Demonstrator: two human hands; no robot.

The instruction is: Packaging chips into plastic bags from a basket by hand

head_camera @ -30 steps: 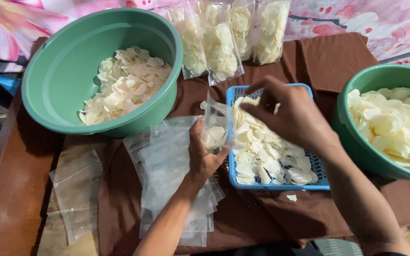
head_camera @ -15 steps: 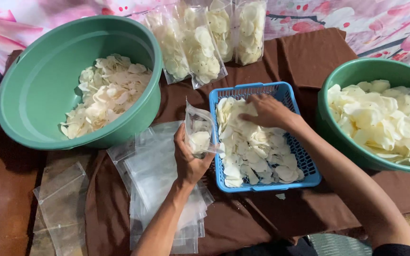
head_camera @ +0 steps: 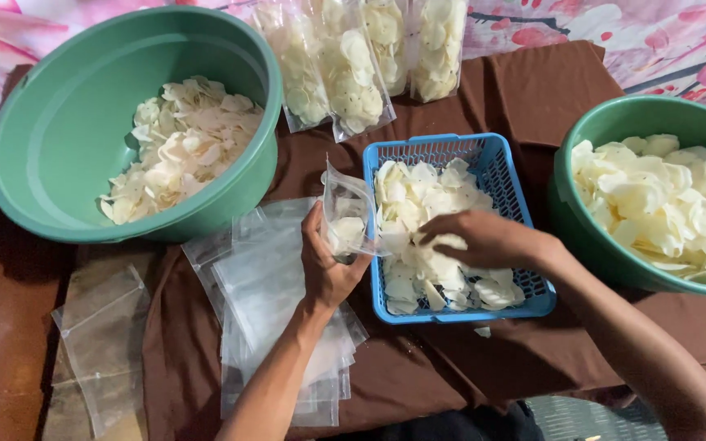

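- My left hand (head_camera: 326,265) grips a small clear plastic bag (head_camera: 346,214) upright, its mouth open toward the blue basket (head_camera: 496,175); a few pale chips already sit in its bottom.
- My right hand (head_camera: 477,238) lies curled over the chips (head_camera: 418,204) in the basket, fingers closed on a small bunch of them.
- To do this well, I judge the bag's mouth should stay wide and just beside the basket edge, and each pinch should stay small, since thin brittle slices snap if squeezed.
- The chips are thin, off-white, roughly round, slightly curled and dry-looking.
- The basket is rigid lattice plastic; the bag is glossy, limp film.
- A stack of empty bags (head_camera: 275,294) lies flat under my left forearm on the brown cloth (head_camera: 549,98).
- Two green basins (head_camera: 59,122) (head_camera: 614,131) hold more chips; filled bags (head_camera: 353,65) lie at the far edge.
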